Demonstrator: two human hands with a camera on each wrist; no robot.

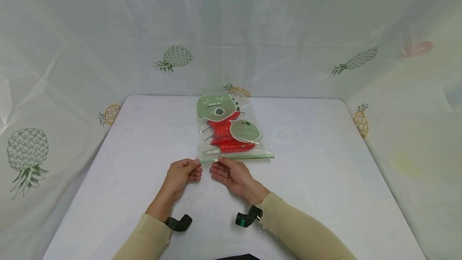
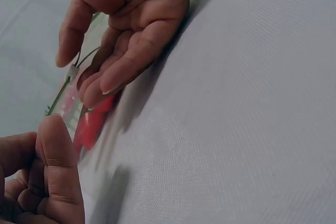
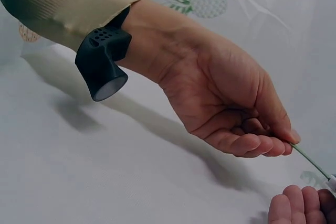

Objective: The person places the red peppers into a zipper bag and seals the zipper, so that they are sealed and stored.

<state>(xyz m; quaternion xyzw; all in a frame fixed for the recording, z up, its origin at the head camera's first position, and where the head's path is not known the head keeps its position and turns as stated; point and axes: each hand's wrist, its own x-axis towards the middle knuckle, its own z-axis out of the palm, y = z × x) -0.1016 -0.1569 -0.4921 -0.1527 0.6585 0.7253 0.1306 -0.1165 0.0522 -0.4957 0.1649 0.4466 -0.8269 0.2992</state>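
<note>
A clear zip bag [image 1: 265,143] with green cartoon prints lies flat on the white table, several red peppers [image 1: 236,147] inside it. Its green zip strip [image 1: 252,156] runs along the near edge. At the strip's left end, my left hand [image 1: 183,175] pinches the corner between thumb and forefinger; the right wrist view shows this left hand [image 3: 220,93] holding the thin green strip [image 3: 310,160]. Just right of it, my right hand [image 1: 232,175] holds the small white slider [image 1: 216,160] at thumb and forefinger, its other fingers loosely bent. The slider [image 2: 73,71] also shows in the left wrist view.
The white table [image 1: 325,179] extends to both sides of the bag. White sheeting with pineapple prints [image 1: 178,56] hangs behind and beside it. Black wrist cameras sit on the left wrist [image 1: 179,223] and the right wrist [image 1: 249,216].
</note>
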